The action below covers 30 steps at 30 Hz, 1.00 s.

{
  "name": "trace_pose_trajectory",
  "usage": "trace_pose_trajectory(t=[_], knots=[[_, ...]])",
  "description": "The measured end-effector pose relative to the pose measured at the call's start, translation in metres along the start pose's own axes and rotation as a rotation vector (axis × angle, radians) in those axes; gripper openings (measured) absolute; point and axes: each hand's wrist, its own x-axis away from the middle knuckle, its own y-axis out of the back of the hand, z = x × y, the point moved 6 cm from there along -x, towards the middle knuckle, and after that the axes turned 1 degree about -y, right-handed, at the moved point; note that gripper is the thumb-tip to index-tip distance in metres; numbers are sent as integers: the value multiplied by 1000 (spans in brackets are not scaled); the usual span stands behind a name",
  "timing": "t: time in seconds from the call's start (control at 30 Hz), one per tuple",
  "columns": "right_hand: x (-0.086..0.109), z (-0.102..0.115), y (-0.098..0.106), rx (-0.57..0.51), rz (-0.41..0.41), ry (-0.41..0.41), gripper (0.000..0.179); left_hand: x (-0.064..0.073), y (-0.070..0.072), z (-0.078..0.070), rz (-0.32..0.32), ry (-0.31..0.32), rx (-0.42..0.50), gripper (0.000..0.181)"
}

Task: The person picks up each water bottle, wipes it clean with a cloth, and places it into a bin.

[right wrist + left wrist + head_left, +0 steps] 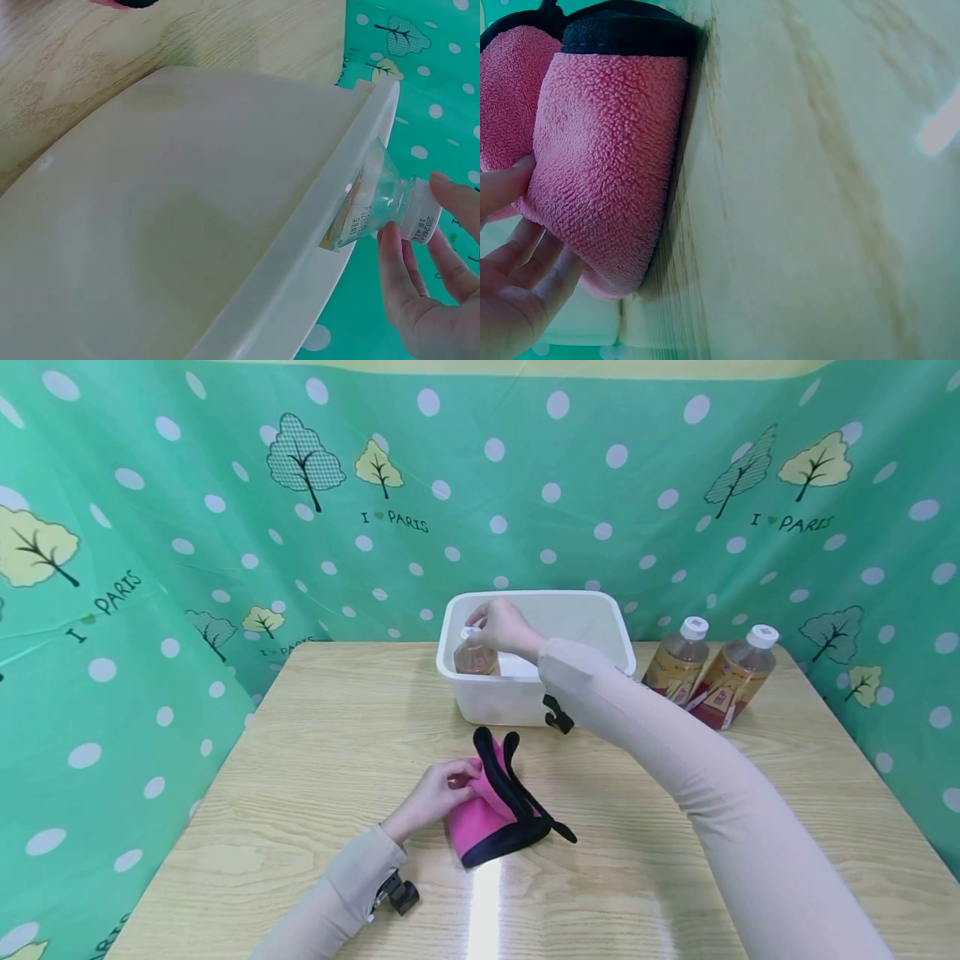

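My right hand (pixel 506 625) reaches into a white plastic bin (pixel 506 700) and grips a drink bottle (pixel 476 660) by its white cap. In the right wrist view, thumb and fingers close round the cap (pixel 422 212), while the bin wall hides the bottle's lower part. On the table in front of the bin, my left hand (pixel 435 797) pinches a pink fleece piece with black trim (pixel 480 822). The left wrist view shows its fuzzy pink side (pixel 615 150), with the thumb and fingers at its edge; its exact kind is unclear.
Two more bottles with white caps, one nearer (pixel 731 681) and one behind it (pixel 675 664), stand right of the bin. A green dotted curtain (pixel 525 552) hangs behind and beside the wooden table (pixel 337 718).
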Motion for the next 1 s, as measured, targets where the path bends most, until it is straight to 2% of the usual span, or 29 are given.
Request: trace_pose_trajectory(t=[0.1, 0.3, 0.53, 0.63, 0.87, 1.0], knots=[[1, -2, 0, -20, -2, -9, 29, 1, 1, -8, 3, 19, -4, 11], [3, -6, 2, -82, 25, -9, 32, 0, 0, -6, 5, 14, -7, 11], [11, -10, 13, -137, 34, 6, 35, -3, -5, 24, 3, 22, 10, 13], [15, -12, 19, -143, 30, 7, 35, -2, -5, 27, 0, 14, 12, 11], [26, -21, 34, -117, 34, -1, 35, -3, -5, 24, -2, 30, 20, 12], [34, -28, 43, -90, 32, 8, 34, -2, -3, 8, 2, 18, 7, 12]])
